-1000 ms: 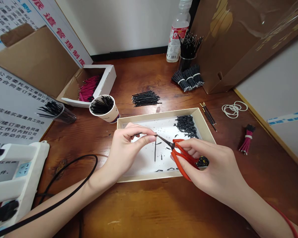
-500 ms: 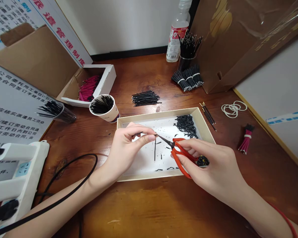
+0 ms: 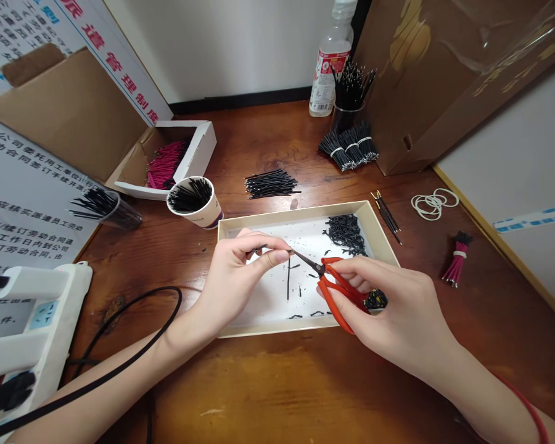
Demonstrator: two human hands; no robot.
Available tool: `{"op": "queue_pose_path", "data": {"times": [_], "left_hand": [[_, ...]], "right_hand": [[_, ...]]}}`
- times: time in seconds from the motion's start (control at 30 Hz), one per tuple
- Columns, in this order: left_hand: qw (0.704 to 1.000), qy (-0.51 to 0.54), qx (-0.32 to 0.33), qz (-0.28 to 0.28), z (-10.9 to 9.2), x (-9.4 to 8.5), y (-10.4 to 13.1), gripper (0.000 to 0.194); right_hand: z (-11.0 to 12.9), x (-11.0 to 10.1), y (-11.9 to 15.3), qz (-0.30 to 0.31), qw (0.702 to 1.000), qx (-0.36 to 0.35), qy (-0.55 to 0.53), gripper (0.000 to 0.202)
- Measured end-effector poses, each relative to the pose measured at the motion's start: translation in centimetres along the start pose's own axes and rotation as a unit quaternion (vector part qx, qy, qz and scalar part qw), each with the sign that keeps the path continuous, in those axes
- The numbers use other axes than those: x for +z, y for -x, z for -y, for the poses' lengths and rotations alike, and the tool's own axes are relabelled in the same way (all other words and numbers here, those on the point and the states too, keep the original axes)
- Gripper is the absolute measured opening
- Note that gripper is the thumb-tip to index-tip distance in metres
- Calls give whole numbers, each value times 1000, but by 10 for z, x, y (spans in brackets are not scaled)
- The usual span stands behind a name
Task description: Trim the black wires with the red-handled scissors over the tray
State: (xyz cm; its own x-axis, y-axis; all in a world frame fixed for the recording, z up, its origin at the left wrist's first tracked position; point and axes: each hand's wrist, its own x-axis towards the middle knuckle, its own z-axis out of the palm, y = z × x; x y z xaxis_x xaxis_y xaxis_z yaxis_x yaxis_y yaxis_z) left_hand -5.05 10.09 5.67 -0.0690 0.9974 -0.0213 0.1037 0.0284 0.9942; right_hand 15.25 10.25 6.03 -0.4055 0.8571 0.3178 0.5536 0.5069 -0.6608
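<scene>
My left hand (image 3: pixel 235 271) pinches a thin black wire (image 3: pixel 260 248) between thumb and forefinger, above a shallow cream box (image 3: pixel 259 333). Most of that wire is hidden by the fingers. My right hand (image 3: pixel 393 302) is wrapped round the red handles of long-nosed pliers (image 3: pixel 337 280). The dark pointed tips of the pliers meet my left fingertips; what they grip there is too small to make out. On the box's white floor lie a straight black wire (image 3: pixel 288 280), scattered black scraps and a heap of short black pieces (image 3: pixel 346 233).
Behind the box lies a row of black wires (image 3: pixel 271 184). To its left stand a paper cup (image 3: pixel 203 216), a clear cup (image 3: pixel 124 213) and an open carton (image 3: pixel 202 145) of pink wires. Rubber bands (image 3: pixel 432 205) and a pink bundle (image 3: pixel 456 259) lie right. A black cable (image 3: pixel 178 308) crosses my left forearm.
Both hands and the pliers stay almost in place. The right hand and pliers have shifted very slightly left.
</scene>
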Motion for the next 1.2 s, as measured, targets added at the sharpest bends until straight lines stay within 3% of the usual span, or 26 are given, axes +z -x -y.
{"op": "queue_pose_path", "data": {"times": [1.2], "left_hand": [[1000,-1,10,14,1,-2,0,10]], "right_hand": [[-1,-2,3,9,1000,11,-22,10]]}}
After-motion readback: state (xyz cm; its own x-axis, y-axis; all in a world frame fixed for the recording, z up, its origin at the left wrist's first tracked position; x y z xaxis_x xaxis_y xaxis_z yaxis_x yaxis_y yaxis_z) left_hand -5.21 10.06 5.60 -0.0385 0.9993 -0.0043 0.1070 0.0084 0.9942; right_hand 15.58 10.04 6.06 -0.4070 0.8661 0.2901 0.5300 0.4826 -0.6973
